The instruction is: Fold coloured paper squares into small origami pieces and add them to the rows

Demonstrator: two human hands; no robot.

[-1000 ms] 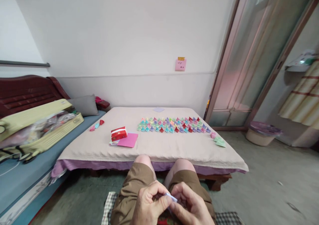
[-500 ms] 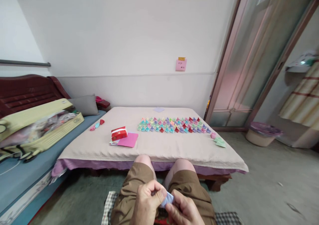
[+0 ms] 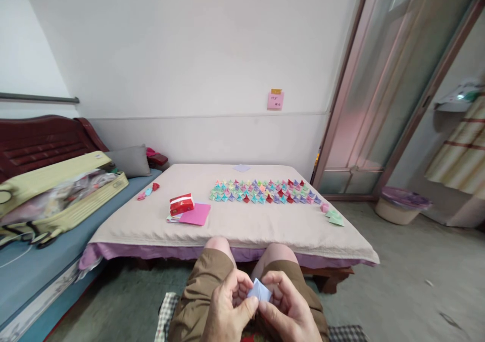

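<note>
A small pale blue piece of folded paper (image 3: 260, 290) is held above my lap, its pointed corner facing away from me. My left hand (image 3: 231, 304) pinches its left side between thumb and fingers. On the other side, my right hand (image 3: 286, 306) grips the right edge, thumb at the near corner. Both thumbs nearly meet at the bottom of the paper. Ahead on the cloth-covered table lie rows of folded paper pieces (image 3: 261, 191) in many colours.
A red tissue pack (image 3: 182, 204) rests on pink paper sheets (image 3: 199, 214). Green paper pieces (image 3: 335, 217) and a pink folded piece (image 3: 325, 207) lie at the right. A lavender sheet (image 3: 241, 168) is near the wall. An open yellow suitcase (image 3: 71, 193) is on the left.
The blue paper has turned so a flat, diamond-like face shows with its corner pointing away. My fingers have spread slightly and shifted their hold; both hands stay over my lap.
</note>
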